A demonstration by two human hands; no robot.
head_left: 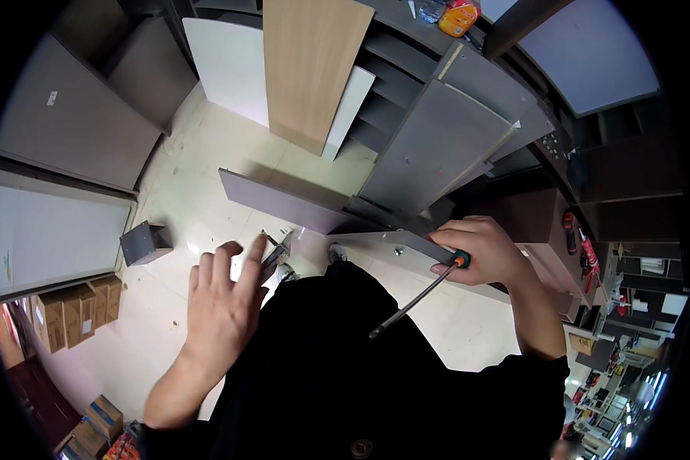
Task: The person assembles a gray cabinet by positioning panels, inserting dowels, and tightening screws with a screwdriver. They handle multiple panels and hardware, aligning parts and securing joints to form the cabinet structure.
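Note:
My right hand [479, 249] is closed round a screwdriver [422, 301] with a green and orange handle. Its long metal shaft slants down to the left over my dark clothes. The fingers of that hand also lie against the end of a narrow grey panel [412, 253], which has a round metal fitting near its edge. On the other side, my left hand [226, 287] is raised with its fingers apart. Its index finger and thumb are beside a small grey piece with a metal part [276, 253]; whether they touch it I cannot tell.
Another grey board [280, 201] stands on edge ahead. Large loose panels [437, 146] and a wood-coloured board [310, 69] lean at the back. A small grey box [146, 244] and cardboard cartons [73, 313] are at left. A red power tool [570, 232] lies on the brown cabinet [533, 218].

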